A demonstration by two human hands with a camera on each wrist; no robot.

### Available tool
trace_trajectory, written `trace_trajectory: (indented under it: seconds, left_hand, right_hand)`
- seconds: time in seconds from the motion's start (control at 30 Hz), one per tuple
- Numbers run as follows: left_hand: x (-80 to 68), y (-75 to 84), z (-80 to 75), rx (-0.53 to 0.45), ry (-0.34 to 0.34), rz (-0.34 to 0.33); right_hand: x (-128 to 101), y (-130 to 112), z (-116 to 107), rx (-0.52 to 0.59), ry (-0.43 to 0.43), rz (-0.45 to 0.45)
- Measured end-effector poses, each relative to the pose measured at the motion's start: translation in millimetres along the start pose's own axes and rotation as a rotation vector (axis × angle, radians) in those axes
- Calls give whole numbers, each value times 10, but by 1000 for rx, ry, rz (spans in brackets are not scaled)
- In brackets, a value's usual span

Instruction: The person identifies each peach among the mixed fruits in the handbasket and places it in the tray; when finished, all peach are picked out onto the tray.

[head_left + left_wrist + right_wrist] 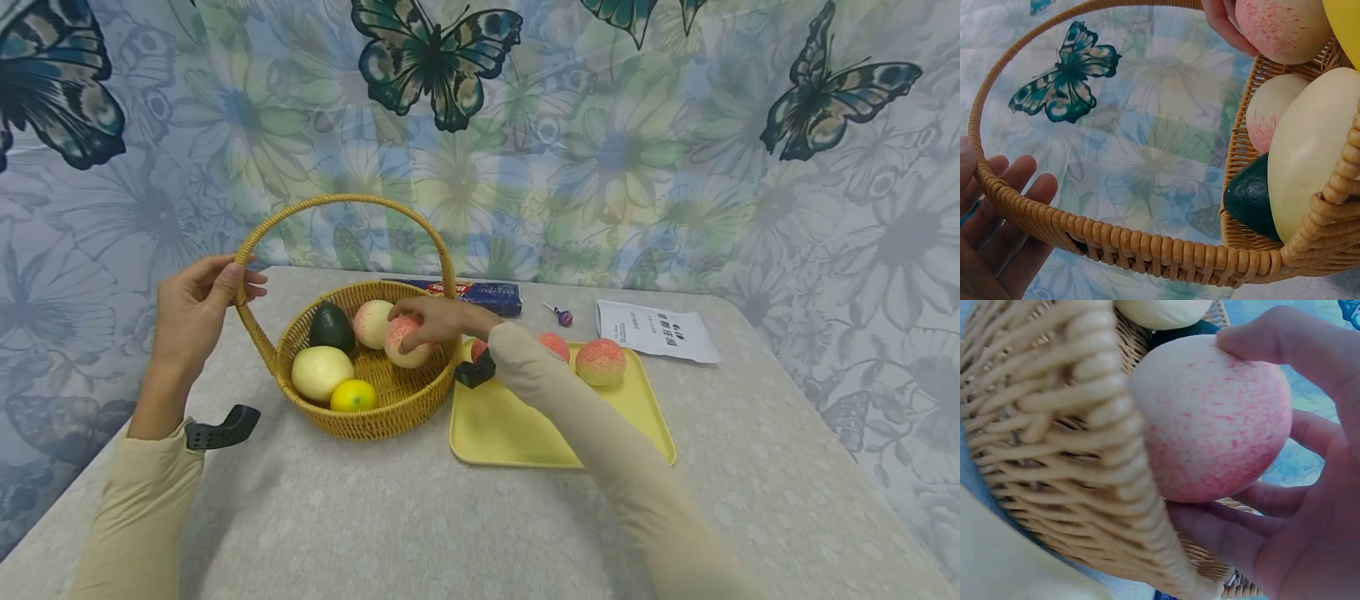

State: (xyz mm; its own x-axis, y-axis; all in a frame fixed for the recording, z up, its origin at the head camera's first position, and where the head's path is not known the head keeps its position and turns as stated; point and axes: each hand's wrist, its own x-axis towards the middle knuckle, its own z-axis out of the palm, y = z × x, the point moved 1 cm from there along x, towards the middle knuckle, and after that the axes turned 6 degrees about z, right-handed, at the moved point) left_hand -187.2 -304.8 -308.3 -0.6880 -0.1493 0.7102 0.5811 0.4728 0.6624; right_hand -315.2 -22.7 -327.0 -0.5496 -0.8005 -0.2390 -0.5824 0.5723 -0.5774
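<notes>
A wicker basket (375, 427) with a tall hoop handle stands left of the middle of the table. My left hand (191, 304) holds the handle (341, 198) on its left side, thumb in front and fingers behind. My right hand (442, 319) grips a pink-speckled peach (1216, 422) inside the basket, near its right rim. Also in the basket lie another peach (372, 323), a dark green avocado (331, 327), a pale yellow-green melon-like fruit (321, 372) and a yellow lemon (354, 396). The right fingertips are partly hidden behind the held peach.
A yellow tray (517, 433) right of the basket bears a peach (601, 362) and others partly covered by the right arm. Behind lie a dark blue box (495, 298), a lollipop (563, 317) and a white printed packet (656, 331). A butterfly-patterned cloth hangs behind the table.
</notes>
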Motion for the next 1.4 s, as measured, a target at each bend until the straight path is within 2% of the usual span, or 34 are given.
trace_trajectory:
  seconds: [0.13,0.3,0.7,1.1,1.4]
  left_hand:
    - [8,-16,-5,-31,2,-1]
    - [10,-35,-10,-60,4,1]
    - [13,-29,-11,-33,2,-4]
    - [15,-19,-8,-38,-2,-8]
    - [12,-8,-9,-39,-6,-6]
  right_hand:
    - [-70,4,21,59,23,-34]
    - [-169,25,74,121,70,-32]
    - [-334,104,180,381,135,-57]
    - [-486,104,256,454,220,-94]
    - [-631,120,271,496,248,-96]
